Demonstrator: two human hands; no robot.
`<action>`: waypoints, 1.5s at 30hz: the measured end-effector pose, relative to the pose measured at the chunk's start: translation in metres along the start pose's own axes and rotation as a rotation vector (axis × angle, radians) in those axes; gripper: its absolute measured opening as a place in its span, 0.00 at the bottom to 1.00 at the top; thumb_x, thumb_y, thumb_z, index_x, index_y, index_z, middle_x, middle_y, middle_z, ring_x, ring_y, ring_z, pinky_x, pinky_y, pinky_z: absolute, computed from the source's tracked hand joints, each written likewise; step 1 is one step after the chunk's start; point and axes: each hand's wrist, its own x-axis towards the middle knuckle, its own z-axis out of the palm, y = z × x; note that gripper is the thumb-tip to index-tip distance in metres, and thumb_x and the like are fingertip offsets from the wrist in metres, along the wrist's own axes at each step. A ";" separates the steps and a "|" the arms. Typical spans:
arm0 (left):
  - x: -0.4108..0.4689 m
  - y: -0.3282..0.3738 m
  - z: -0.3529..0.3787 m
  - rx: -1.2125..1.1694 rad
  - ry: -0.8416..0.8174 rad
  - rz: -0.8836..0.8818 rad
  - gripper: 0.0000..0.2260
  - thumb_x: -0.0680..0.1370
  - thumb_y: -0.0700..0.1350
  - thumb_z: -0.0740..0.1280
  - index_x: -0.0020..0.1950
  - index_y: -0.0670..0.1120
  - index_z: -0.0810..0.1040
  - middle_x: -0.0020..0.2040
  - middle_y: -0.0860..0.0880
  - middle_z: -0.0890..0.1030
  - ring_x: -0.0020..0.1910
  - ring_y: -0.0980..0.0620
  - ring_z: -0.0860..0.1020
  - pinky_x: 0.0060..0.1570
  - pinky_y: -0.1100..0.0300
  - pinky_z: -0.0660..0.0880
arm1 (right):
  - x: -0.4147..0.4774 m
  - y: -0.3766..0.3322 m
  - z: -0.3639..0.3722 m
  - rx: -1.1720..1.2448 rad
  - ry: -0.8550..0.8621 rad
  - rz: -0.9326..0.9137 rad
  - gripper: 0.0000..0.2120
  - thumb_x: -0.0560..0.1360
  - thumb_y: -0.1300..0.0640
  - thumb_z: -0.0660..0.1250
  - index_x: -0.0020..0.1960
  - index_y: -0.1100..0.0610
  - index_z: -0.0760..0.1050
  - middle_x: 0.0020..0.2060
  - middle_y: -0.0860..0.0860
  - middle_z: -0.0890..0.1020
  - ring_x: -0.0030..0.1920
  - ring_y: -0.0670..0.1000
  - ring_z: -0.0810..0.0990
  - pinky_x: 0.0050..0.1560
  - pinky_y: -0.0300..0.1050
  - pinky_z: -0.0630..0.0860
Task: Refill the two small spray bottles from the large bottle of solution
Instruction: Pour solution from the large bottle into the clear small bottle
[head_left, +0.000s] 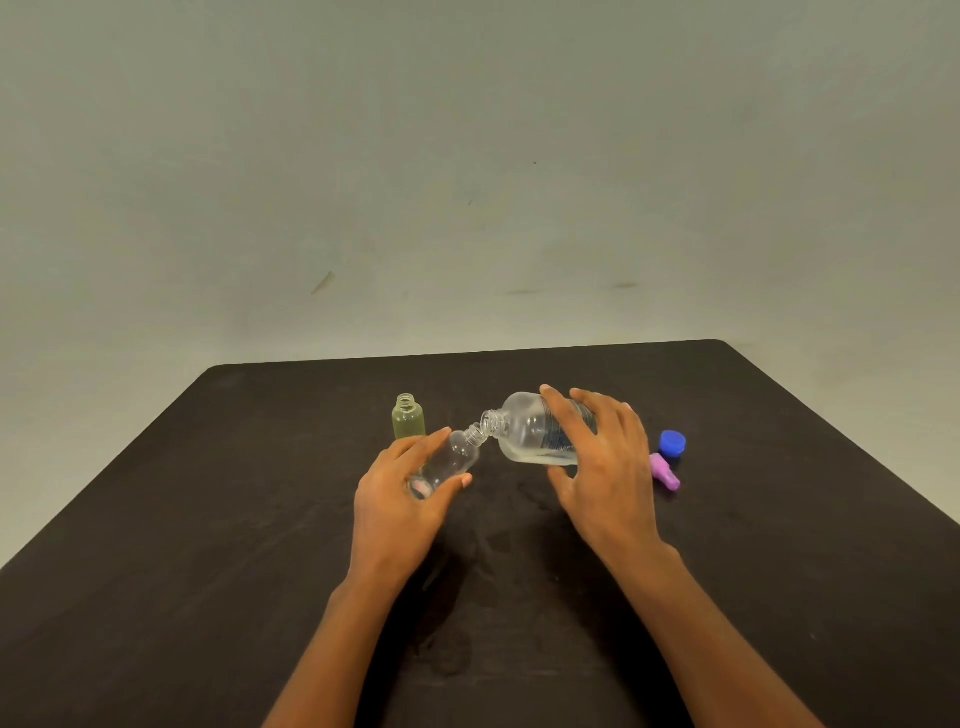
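Observation:
My right hand (597, 457) grips the large clear bottle (524, 434), tipped on its side with its open mouth pointing left; a little liquid lies along its lower side. My left hand (400, 499) holds a small clear spray bottle (454, 460), uncapped and tilted, its neck touching the large bottle's mouth. A second small bottle (409, 417), yellowish and uncapped, stands upright just behind my left hand.
A blue cap (672, 443) and a purple spray top (666, 472) lie on the dark table (208, 519) to the right of my right hand. A plain wall rises behind the table's far edge.

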 end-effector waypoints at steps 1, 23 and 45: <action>0.000 0.000 0.000 0.002 -0.001 0.002 0.22 0.68 0.45 0.77 0.60 0.55 0.79 0.54 0.57 0.80 0.53 0.55 0.78 0.55 0.48 0.76 | 0.000 0.000 0.000 -0.001 0.001 0.000 0.44 0.57 0.64 0.81 0.69 0.51 0.69 0.59 0.57 0.76 0.61 0.59 0.74 0.59 0.63 0.74; -0.004 0.006 0.001 0.022 0.011 -0.014 0.21 0.67 0.44 0.77 0.59 0.54 0.80 0.52 0.60 0.81 0.51 0.59 0.78 0.54 0.53 0.77 | 0.003 -0.001 -0.001 -0.044 0.051 -0.025 0.43 0.58 0.69 0.77 0.69 0.49 0.66 0.60 0.58 0.76 0.62 0.60 0.72 0.65 0.63 0.68; -0.007 0.009 0.004 0.059 0.044 -0.034 0.20 0.67 0.47 0.77 0.58 0.57 0.80 0.51 0.63 0.81 0.51 0.61 0.79 0.53 0.53 0.78 | 0.004 -0.003 -0.003 -0.083 0.065 -0.018 0.41 0.60 0.70 0.76 0.69 0.49 0.68 0.62 0.58 0.76 0.64 0.60 0.71 0.69 0.61 0.62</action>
